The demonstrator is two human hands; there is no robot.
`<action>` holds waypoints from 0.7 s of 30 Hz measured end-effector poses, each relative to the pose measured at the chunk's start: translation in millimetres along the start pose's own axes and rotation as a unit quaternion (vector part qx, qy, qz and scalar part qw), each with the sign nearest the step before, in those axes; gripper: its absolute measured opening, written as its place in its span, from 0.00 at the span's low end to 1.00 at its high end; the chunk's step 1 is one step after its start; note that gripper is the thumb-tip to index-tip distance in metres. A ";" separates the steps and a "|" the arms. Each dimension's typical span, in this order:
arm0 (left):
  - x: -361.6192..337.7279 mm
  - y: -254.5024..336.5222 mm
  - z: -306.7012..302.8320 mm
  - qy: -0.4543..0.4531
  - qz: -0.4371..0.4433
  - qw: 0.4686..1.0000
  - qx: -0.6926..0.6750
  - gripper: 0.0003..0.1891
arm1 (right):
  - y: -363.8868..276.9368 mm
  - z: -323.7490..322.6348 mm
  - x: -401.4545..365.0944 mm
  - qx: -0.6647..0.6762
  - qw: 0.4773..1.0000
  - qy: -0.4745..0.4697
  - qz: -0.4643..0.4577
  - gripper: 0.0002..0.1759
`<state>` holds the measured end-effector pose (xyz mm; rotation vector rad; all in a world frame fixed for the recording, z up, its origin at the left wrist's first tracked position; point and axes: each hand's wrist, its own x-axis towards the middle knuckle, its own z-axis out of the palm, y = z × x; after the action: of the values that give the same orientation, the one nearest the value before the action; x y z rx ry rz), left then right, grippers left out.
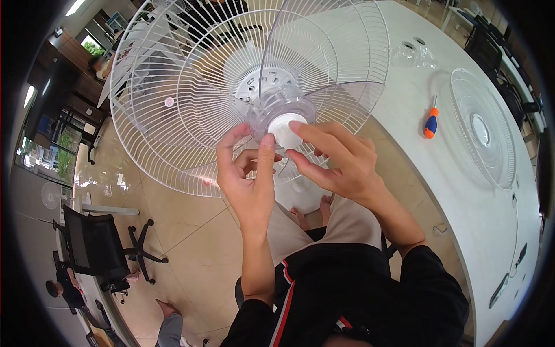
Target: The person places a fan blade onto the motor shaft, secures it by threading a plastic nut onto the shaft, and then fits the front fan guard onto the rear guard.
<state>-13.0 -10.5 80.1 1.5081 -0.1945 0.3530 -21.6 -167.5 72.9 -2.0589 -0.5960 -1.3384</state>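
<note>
In the middle of the head view, a white round cap sits at the front of the clear hub of a fan's blades. My right hand grips the cap from the right, index finger on its face and thumb near its lower edge. On the other side my left hand has its thumb at the cap's left edge, its index finger by the hub and other fingers curled below. Transparent fan blades spread out in front of the white wire rear guard. The cap's underside is hidden.
On the white table to the right lie an orange-and-blue screwdriver, the round front guard and crumpled clear plastic bags. A black office chair stands at left. Other people sit farther away at the left.
</note>
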 end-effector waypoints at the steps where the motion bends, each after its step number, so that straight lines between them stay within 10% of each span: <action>1: 0.1 -1.8 -0.7 -0.006 0.006 1.000 0.006 0.23 | 2.5 0.8 -0.7 0.008 1.000 0.005 0.000 0.19; 21: -1.5 -0.2 -3.4 -0.033 0.024 0.999 0.029 0.25 | 2.3 2.1 -3.4 0.009 0.987 -0.077 0.137 0.21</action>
<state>-14.6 -7.3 79.1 1.5759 -0.2745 0.3506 -20.1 -167.8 68.5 -2.1518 -0.3696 -1.0196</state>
